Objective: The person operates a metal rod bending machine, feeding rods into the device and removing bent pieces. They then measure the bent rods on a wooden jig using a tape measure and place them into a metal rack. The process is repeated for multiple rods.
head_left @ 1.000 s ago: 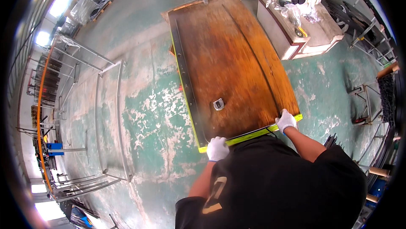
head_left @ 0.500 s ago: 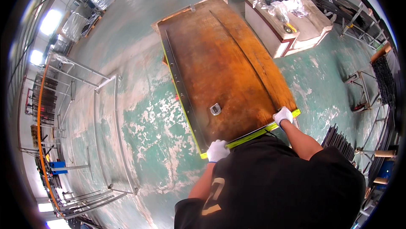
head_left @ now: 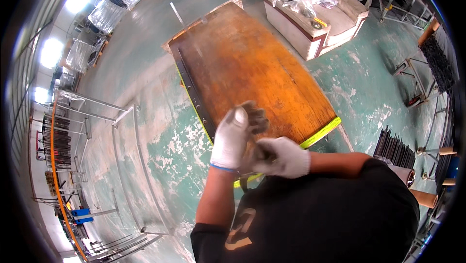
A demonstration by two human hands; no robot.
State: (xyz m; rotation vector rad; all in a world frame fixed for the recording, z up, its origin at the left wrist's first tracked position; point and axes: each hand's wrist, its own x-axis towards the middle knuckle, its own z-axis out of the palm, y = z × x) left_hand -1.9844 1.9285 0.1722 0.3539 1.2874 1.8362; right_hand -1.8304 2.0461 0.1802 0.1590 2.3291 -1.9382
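Head view: your left hand [head_left: 229, 141] and right hand [head_left: 287, 157], both in white gloves, come together over the near left corner of the wooden board [head_left: 272, 68], which lies flat ahead of you. Your left fingers are bent and your right ones curl toward them; the gap looks narrow, but I can't tell whether you hold anything (it is dark and blurred there).

The yellow-green edging [head_left: 321, 133] lines the near edge and runs up the left side, outside a dark strip [head_left: 194, 97] with round marks. So those two sides look dressed, I'd judge; I see no such edging along the right side. Whether any fixing is left, I can't say.

For moving, you have open floor [head_left: 177, 141] left of the board, as far as the metal frame [head_left: 124, 116]. On the right, the cream sofa [head_left: 286, 29] sits near the far half; lower down, there's room before the dark rods [head_left: 392, 149].
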